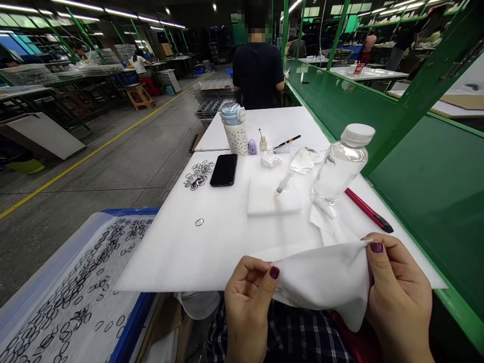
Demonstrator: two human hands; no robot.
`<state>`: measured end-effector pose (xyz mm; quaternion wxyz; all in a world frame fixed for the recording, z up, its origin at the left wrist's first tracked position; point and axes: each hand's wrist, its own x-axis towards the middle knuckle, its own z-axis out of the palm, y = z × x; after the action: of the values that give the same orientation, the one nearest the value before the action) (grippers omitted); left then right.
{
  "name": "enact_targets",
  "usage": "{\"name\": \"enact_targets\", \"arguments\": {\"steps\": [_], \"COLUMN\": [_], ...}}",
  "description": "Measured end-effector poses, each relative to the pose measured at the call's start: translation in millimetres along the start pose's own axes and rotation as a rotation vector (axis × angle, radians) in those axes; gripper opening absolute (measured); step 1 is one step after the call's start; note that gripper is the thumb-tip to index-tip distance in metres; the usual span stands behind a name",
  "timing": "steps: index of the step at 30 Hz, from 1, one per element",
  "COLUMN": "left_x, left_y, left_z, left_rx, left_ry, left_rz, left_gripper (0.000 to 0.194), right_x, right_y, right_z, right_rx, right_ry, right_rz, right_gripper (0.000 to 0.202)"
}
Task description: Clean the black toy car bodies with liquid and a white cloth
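A white cloth (325, 277) is stretched between my two hands over the front edge of the white work table (181, 257). My left hand (249, 297) pinches one end between thumb and fingers. At the other end, my right hand (397, 287) grips an upper corner, and part of the cloth hangs down. Just beyond lies a white foam block (260, 199) with a small syringe (283, 184) on it. To its right stands a bottle of clear liquid (340, 166), close to a red utility knife (366, 209). A single thin black ring (199, 222) lies at the left.
A black phone (224, 170) lies beside a pile of thin rings (198, 175). Farther back are a dotted tumbler (235, 128), a small vial (263, 143) and crumpled tissue (270, 159). A blue-edged tray (130, 327) of rings sits lower left. A person (258, 70) faces away ahead.
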<state>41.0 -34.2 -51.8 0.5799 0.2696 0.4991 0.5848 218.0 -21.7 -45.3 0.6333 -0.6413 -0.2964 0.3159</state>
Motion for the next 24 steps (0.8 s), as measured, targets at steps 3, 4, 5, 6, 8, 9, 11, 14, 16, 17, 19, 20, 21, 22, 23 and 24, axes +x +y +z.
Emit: {"name": "enact_targets", "arguments": {"steps": [3,4,5,6,8,9,11,14,16,17,19,20,21,22,23,24], "left_x": [0,0,0,0,1,1,1,0,0,0,0,0,1,1,1,2], "left_y": [2,3,3,4,6,7,9,11,13,13,14,15,16,16,17,17], "left_z": [-0.2,0.1,0.5,1.1,2.5,3.2,4.3,4.9,5.1,5.2,5.4,5.5,5.6,5.8,6.0,6.2], "left_rx": [0.004,0.002,-0.002,-0.008,-0.018,-0.022,-0.026,-0.032,-0.035,-0.038,-0.041,-0.042,-0.042,-0.042,-0.043,-0.041], "left_ry": [-0.018,-0.028,-0.034,-0.034,-0.029,-0.025,-0.02,-0.017,-0.017,-0.017,-0.02,-0.022,-0.023,-0.023,-0.026,-0.025], "left_rz": [-0.006,-0.008,-0.008,-0.007,-0.01,-0.017,-0.045,-0.078,-0.089,-0.093,-0.104,-0.109,-0.114,-0.116,-0.116,-0.115], "left_gripper": [0.026,0.026,0.025,0.025,0.023,0.023,0.022,0.022,0.02,0.02,0.02,0.02,0.02,0.021,0.021,0.02], "right_x": [0,0,0,0,1,1,2,2,2,2,2,2,3,3,3,3], "right_y": [0,-1,-2,-3,-5,-5,-6,-6,-6,-6,-6,-6,-7,-7,-8,-9], "right_z": [0,1,2,3,5,6,6,6,5,5,5,5,5,5,5,5], "right_rx": [-0.01,-0.016,-0.021,-0.022,-0.016,-0.009,0.003,0.02,0.021,0.022,0.025,0.028,0.033,0.039,0.046,0.053], "right_ry": [0.004,0.005,0.01,0.014,0.021,0.021,0.018,0.022,0.017,0.014,0.015,0.018,0.019,0.02,0.017,0.012], "right_rz": [-0.001,-0.009,-0.019,-0.029,-0.043,-0.044,-0.027,0.0,0.007,0.01,0.027,0.038,0.045,0.049,0.046,0.037], "right_gripper": [0.036,0.036,0.036,0.036,0.038,0.039,0.04,0.04,0.037,0.037,0.036,0.037,0.037,0.038,0.037,0.037]}}
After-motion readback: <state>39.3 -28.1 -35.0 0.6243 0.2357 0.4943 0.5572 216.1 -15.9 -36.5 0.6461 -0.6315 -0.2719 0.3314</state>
